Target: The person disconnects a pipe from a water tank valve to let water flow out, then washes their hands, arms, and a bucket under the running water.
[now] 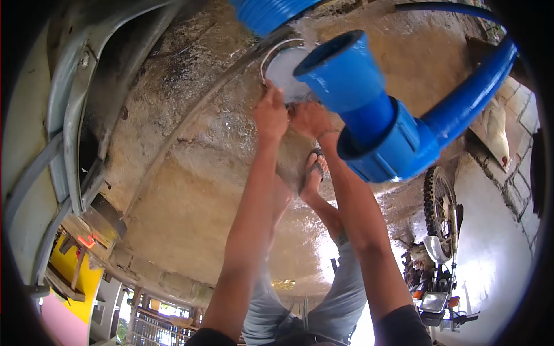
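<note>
A round, pale grey container (283,68) with a thin light rim sits on the wet ground, and the blue fitting covers part of it. My left hand (271,115) is closed at its near left edge, thumb and fingers on the rim. Close beside it, my right hand (311,119) is curled against the near edge, its fingertips partly hidden. In front of the container's right side, close to the camera, hangs a blue pipe fitting (369,109) with a flared mouth and a ribbed collar. Neither hand touches this fitting.
A blue pipe (470,95) curves away at the right, and a ribbed blue piece (271,14) hangs at the top. A motorcycle (441,248) stands at the lower right. Metal framing (72,115) fills the left side. My sandaled foot (314,173) rests on wet brown concrete (190,190).
</note>
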Available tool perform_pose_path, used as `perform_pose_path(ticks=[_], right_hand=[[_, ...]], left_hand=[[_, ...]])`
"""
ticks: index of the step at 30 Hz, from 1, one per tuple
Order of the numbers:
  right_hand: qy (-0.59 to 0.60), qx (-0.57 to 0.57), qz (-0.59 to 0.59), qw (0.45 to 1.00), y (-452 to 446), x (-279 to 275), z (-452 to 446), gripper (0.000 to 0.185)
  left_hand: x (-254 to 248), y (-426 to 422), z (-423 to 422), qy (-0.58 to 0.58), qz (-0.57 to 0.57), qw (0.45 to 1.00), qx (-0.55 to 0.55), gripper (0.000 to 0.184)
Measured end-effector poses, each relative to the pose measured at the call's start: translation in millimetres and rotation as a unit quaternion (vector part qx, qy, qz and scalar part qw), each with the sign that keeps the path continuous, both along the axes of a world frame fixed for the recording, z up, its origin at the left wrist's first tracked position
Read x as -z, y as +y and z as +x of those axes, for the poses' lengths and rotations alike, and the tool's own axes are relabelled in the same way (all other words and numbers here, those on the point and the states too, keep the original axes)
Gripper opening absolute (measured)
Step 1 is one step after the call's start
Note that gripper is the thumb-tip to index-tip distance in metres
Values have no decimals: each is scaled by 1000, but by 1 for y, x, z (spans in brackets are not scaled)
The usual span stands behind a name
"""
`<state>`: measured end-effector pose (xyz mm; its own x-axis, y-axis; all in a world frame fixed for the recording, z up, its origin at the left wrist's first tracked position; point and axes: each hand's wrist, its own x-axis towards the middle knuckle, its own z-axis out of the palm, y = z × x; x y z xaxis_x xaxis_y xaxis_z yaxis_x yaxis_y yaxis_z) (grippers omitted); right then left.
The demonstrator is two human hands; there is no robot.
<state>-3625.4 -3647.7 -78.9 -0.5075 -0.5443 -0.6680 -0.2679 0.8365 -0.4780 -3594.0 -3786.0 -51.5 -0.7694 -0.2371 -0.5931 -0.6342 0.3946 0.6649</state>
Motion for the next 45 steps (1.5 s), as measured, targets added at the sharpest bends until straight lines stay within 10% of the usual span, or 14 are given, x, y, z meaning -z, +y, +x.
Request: perform_pose_path(ticks=[4, 11, 16, 20, 23, 28, 32, 39, 41, 43, 45], right_hand=[[-69, -53, 24, 996, -17, 40, -28, 34], [-131, -99, 56, 985, -21, 56, -32, 37], [80, -79, 100, 989, 19, -1, -16, 37], [400, 133, 54, 905, 25, -19, -8, 33], [213, 362, -128, 899, -3, -94, -31, 29], [153, 516, -384, 750, -45, -147, -59, 30], [320, 476, -326, 752, -59, -145, -77, 26], [202, 485, -357, 772, -40, -139, -76, 23], [211, 475, -349, 780, -36, -141, -65, 23], [222, 466, -333, 789, -30, -146, -48, 23], [235, 460, -324, 793, -29, -160, -40, 23]], left_hand=[[32, 15, 34, 63, 116, 988, -78, 49], [-2, 4, 20, 29, -97, 990, 101, 43], [-35, -12, -6, -22, -92, 991, 95, 36], [-84, -24, -38, -56, -23, 996, 58, 51], [-94, -13, -55, 37, 69, 997, 3, 48], [-96, 23, -102, 115, 432, 836, -318, 30], [-42, 34, -101, 149, 498, 812, -267, 25], [-64, 30, -115, 75, 621, 725, -287, 25], [-108, 25, -124, 122, 579, 777, -213, 33], [-101, 34, -122, 115, 772, 595, -191, 41], [-102, 32, -121, 73, 816, 537, -202, 47]])
